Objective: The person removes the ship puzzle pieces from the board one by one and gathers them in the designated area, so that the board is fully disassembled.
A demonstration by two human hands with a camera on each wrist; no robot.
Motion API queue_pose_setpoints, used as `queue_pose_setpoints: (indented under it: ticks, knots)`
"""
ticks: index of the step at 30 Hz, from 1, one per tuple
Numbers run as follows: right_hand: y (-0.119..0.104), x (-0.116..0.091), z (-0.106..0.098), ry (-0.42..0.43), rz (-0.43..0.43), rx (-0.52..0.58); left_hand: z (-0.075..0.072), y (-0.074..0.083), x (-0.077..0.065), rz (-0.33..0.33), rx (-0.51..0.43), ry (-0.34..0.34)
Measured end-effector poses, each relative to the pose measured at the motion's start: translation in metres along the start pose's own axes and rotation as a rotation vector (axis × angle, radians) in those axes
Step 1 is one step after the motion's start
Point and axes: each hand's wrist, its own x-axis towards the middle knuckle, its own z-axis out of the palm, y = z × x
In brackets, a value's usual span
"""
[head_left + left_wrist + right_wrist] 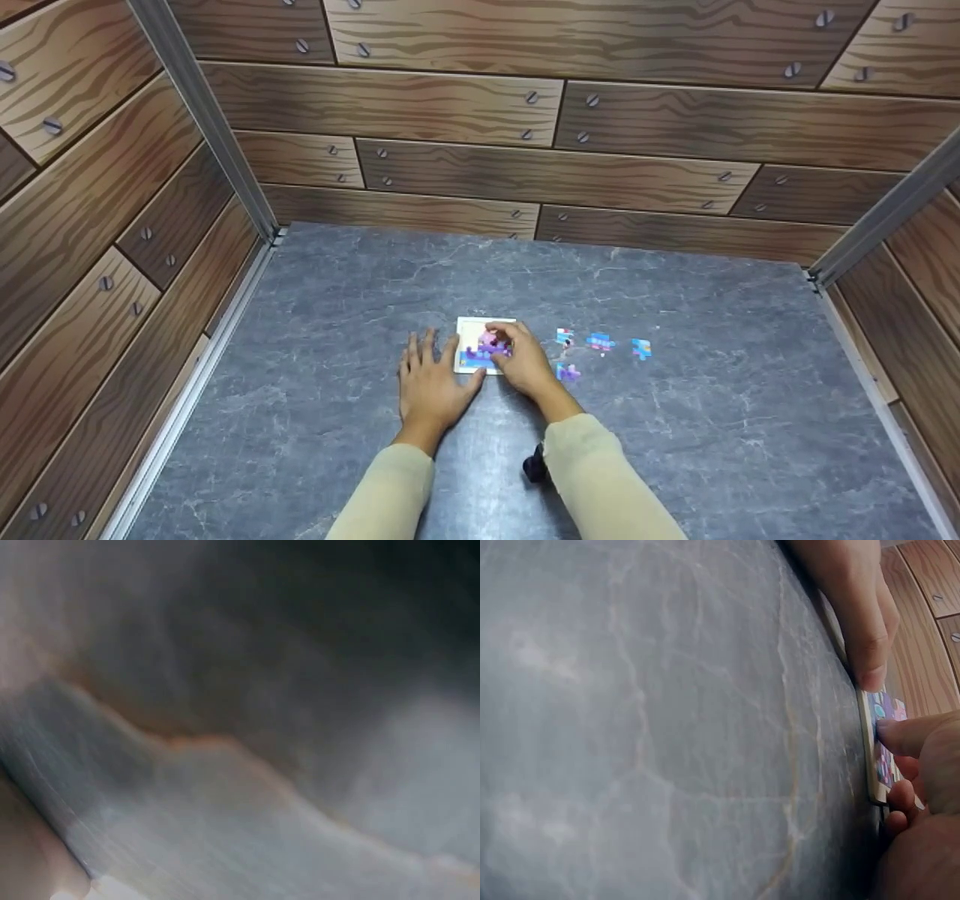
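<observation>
A small jigsaw puzzle in a white-rimmed tray (466, 324) lies on the grey table, its picture partly filled with purple, pink and blue. Fingers spread, my left hand (435, 386) rests along the tray's left side, the thumb by its lower edge. From the right my right hand (529, 364) reaches over the tray, thumb and forefinger curved around a pink and purple puzzle piece (489, 340). In the right wrist view the right thumb (909, 736) touches the picture surface. The hand hides the tray's right part. Only a blur of table and skin fills the left wrist view.
Several loose puzzle pieces lie right of the tray, among them a blue and purple piece (600, 342), a blue and yellow piece (641, 348) and a pink and purple one (569, 372). A black object (535, 465) sits beside the right sleeve. Wood-patterned walls (450, 165) enclose the table.
</observation>
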Motion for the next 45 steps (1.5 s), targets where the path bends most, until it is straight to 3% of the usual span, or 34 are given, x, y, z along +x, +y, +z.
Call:
queue_pose_setpoints:
  ticks: [14,25,39,45]
  knots:
    - [-0.003,-0.002,0.001,0.057,-0.022,-0.071,0.001,0.001,0.0,0.0,0.008,0.003]
    - [-0.002,-0.001,-0.004,0.038,-0.019,-0.049,0.0,0.0,0.001,0.006,0.001,0.009]
    - [0.004,0.001,-0.011,0.016,0.046,0.044,-0.001,0.0,0.004,-0.014,0.023,-0.024]
    - [0.008,-0.003,-0.013,-0.006,0.025,0.029,0.001,0.001,0.001,-0.011,0.015,-0.006]
